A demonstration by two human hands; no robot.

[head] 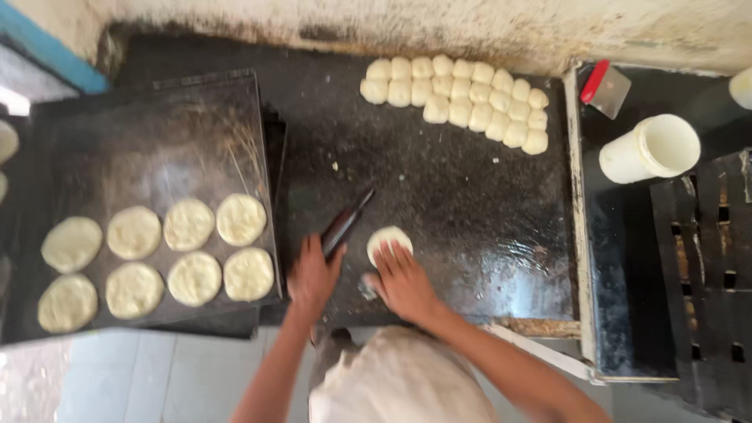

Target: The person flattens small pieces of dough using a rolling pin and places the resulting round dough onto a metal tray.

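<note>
Step in hand, by the look of it: flattening one dough round [388, 237] on the dark bench [470, 204]. Right hand [403, 280] spread flat, fingers open, pressing the near edge of the round; no grip closed on anything. Left hand [313, 276] just beside, grip closed around a dark rolling pin [347, 222], pin angled up and away, tip lifted toward the middle of the bench, not touching the round. Black tray [196, 117] to the left, eight flattened rounds [160, 262] in two rows at its near end, far half bare. Cluster of small dough balls [462, 98] at the far edge of the bench by the wall. White cup [650, 149] lying well off to the right. Next move likely calls for pin laid across the round and the right palm clear of it.
</note>
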